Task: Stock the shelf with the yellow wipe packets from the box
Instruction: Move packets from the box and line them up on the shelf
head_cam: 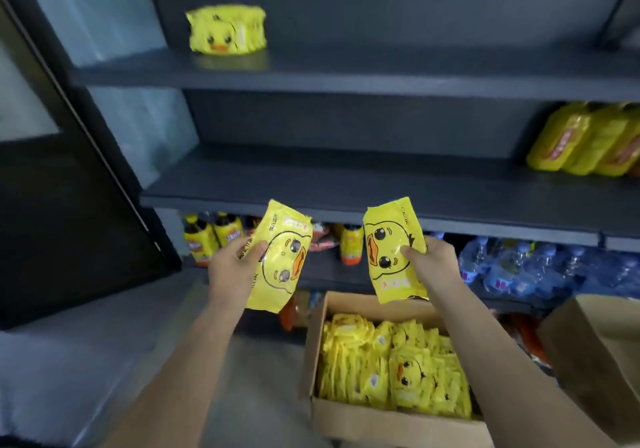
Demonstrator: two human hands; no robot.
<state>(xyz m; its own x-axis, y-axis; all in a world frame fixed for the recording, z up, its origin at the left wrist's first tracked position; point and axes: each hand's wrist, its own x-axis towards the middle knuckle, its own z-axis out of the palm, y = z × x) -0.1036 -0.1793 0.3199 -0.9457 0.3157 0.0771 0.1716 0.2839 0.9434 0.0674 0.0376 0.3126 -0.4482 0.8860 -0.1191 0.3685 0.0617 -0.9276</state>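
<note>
Head view: hands grip glossy yellow duck-face packets.

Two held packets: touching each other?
Apart. The head view shows a clear gap between the left packet and the right packet, with a bottle on the shelf visible through it.

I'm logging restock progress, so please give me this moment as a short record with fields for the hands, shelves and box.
left hand: grips one yellow wipe packet
right hand: grips a second packet
top shelf: stocked packets standing near its left end
middle shelf: yellow bags at far right
box: open, below the hands; remaining packets fill it
</note>
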